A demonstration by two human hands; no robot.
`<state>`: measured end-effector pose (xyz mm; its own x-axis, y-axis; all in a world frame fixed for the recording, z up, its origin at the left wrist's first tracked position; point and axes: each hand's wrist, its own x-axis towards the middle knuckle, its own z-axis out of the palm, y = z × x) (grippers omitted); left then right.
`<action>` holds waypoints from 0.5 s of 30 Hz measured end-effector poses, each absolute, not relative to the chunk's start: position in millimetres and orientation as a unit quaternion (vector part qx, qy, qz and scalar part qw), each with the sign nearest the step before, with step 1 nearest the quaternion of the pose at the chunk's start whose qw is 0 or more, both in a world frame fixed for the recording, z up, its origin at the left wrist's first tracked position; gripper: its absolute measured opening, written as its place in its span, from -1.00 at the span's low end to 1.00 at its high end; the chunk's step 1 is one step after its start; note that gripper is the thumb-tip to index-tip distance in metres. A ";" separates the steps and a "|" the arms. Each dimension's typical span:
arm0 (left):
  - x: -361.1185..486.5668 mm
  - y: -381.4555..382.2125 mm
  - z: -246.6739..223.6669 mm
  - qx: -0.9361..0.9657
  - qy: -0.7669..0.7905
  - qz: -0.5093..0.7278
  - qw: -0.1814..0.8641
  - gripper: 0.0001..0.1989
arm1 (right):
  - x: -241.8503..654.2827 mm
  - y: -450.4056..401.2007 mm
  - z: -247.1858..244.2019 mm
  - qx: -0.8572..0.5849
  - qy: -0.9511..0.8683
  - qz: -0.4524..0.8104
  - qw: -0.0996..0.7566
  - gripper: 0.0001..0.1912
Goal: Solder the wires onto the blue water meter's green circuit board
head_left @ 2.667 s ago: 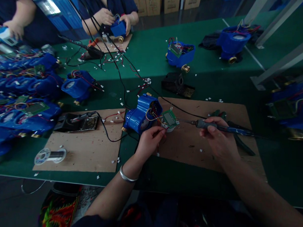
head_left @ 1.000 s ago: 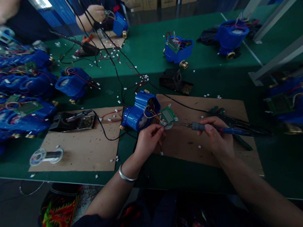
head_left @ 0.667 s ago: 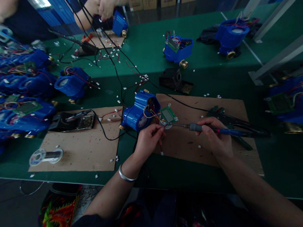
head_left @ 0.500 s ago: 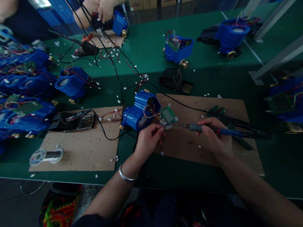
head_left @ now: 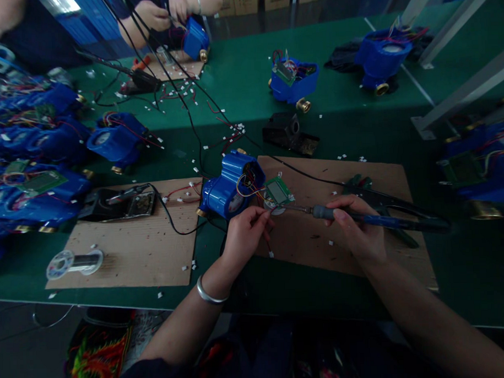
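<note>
My right hand (head_left: pixel 358 229) is wrapped round the grey and blue handle of a soldering iron (head_left: pixel 325 212), whose tip points left to the lower edge of a small green circuit board with a display (head_left: pixel 277 192). Just left of the tip, my left hand (head_left: pixel 246 233) pinches a thin red wire (head_left: pixel 269 244); a small white connector is on its hanging end. Coloured wires join the board to a blue meter housing (head_left: pixel 229 184) with a brass fitting, which sits between two cardboard sheets. A solder spool lies partly under the board, mostly hidden.
Rows of blue meters (head_left: pixel 37 188) fill the left side. A second iron rests in a black stand (head_left: pixel 116 203) beside a solder spool (head_left: pixel 75 262). Green-handled pliers (head_left: pixel 402 236) lie at right. Across the table, a person's hands (head_left: pixel 163 15) work at another meter. Black cables cross the middle.
The whole view has shifted slightly. My hands hold nearly the same pose at the board. Across the table, the other person's hands have moved apart a little over their meter.
</note>
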<state>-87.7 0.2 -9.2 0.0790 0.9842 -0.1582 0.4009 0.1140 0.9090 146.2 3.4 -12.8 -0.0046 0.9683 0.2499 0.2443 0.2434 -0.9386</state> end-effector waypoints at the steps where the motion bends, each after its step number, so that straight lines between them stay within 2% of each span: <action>1: -87.6 0.1 -8.6 0.582 0.596 0.324 0.448 -0.76 | 146.3 3.4 -12.7 -0.497 -0.608 0.366 0.500 -0.85; 9: -86.4 -1.3 -5.5 0.575 0.592 0.334 0.455 -0.81 | 145.5 3.5 -13.3 -0.500 -0.594 0.378 0.504 -0.86; 15: -87.7 -0.4 -8.8 0.561 0.577 0.352 0.477 -0.86 | 147.9 10.9 -24.2 -0.482 -0.522 0.412 0.571 -0.84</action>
<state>-87.7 -0.4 -8.8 0.0860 0.9841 -0.1555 0.3113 0.1217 0.9425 147.9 10.9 -24.2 0.1157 0.9733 0.1984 0.0321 0.1959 -0.9801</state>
